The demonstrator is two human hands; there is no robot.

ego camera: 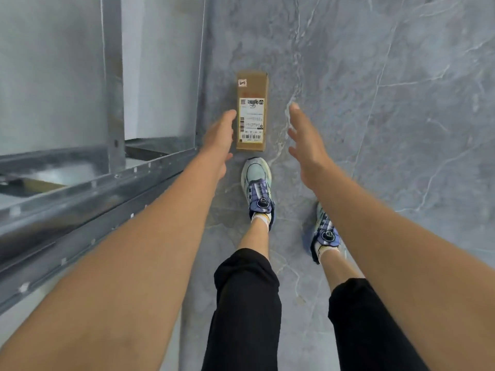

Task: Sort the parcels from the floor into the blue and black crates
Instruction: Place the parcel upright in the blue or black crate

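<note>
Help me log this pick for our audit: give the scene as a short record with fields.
parcel: brown cardboard box, flat on the grey floor, shipping label facing up
left hand: open, holds nothing, by the parcel's left edge; contact cannot be told
right hand: open, fingers straight, right of the parcel, apart from it
left shoe: just short of the parcel's near end
metal frame: left of the parcel
crates: not in view

A brown cardboard parcel (251, 111) with a white, black-barcoded label (251, 120) lies on grey, white-veined marble floor (388, 89); pale mint and purple trainers (257, 188), black trousers (246, 303), silver-grey metal racking (80, 188).
</note>
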